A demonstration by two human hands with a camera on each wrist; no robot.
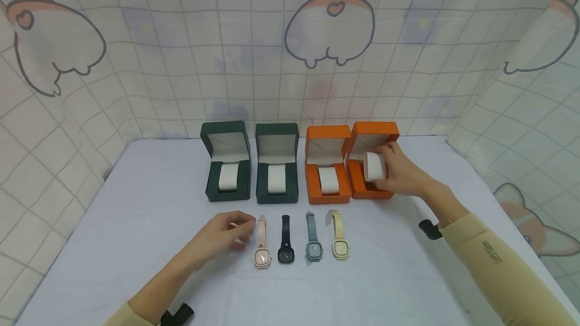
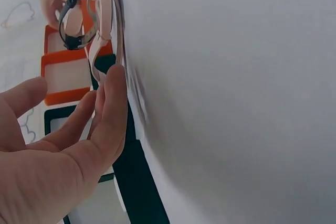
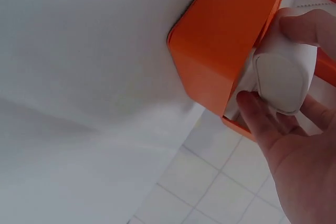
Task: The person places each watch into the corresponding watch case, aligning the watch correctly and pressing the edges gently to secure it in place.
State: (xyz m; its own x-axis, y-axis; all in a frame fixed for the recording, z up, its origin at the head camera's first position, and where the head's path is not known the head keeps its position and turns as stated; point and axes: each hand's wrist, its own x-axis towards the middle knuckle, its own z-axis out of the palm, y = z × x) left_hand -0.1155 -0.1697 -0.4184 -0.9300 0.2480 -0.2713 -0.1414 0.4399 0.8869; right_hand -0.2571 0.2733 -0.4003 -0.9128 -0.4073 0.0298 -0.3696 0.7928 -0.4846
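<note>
On the near left, a yellowish sleeve (image 1: 129, 317) leads to the left hand (image 1: 222, 238), whose fingers are loosely bent and hold nothing. Its fingertips are just beside the pink watch (image 1: 262, 256); whether they touch its strap I cannot tell.

To the right of the pink watch lie the black watch (image 1: 286, 254), the blue watch (image 1: 314, 250) and the yellow watch (image 1: 341, 249), all on the white table (image 1: 136, 225). Each has its long axis running near to far, with the case at the near end and the strap pointing far.

Farther off stand four boxes, lids raised at the far side. The left green box (image 1: 228, 196), right green box (image 1: 277, 199) and left orange box (image 1: 330, 199) each contain a white cushion. At the right orange box (image 1: 369, 194), the right hand (image 1: 402, 172) pinches a white watch cushion (image 1: 373, 166) between thumb and fingers, over the tray. One flat, rounded end faces the right wrist camera; fingers hide part of the cushion, so I cannot tell its full length.

Behind the boxes rises a checked cloth (image 1: 267, 89).
</note>
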